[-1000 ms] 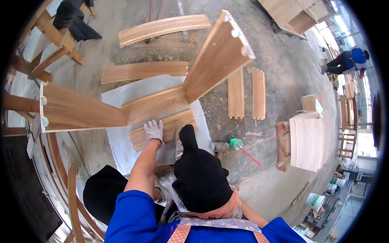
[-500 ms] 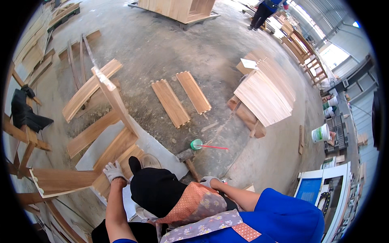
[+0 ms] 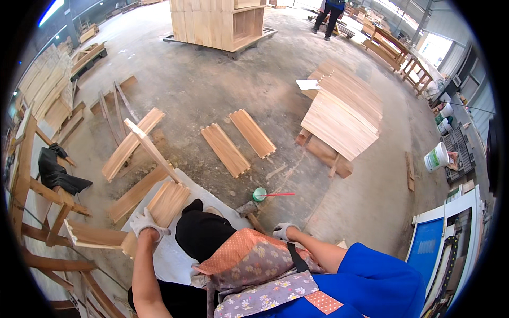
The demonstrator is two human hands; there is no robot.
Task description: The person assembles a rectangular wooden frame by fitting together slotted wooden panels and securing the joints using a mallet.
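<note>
My left hand point(image 3: 145, 224), in a pale glove, lies on a wooden panel point(image 3: 168, 202) with its fingers spread. That panel is part of a partly joined wooden assembly, with an upright board point(image 3: 151, 149) at its far end and another board point(image 3: 98, 234) at its left. My gloved right hand point(image 3: 285, 231) is low beside my apron, its fingertips hidden. Just left of it lies a hammer point(image 3: 247, 208), its handle partly covered by the apron. A green cup point(image 3: 259, 194) with a red stick stands beyond the hammer.
White sheeting point(image 3: 183, 259) lies under the assembly. Two slatted panels point(image 3: 225, 150) rest on the floor ahead. A fanned stack of boards point(image 3: 342, 122) sits on blocks at right. Wooden trestles point(image 3: 50, 196) stand at left, a large cabinet point(image 3: 212, 24) far ahead. A person point(image 3: 330, 18) stands beyond.
The view has shifted, showing more of the far floor. My left hand's spread fingers have drawn closer together on the panel. My right hand is slightly farther from the hammer handle.
</note>
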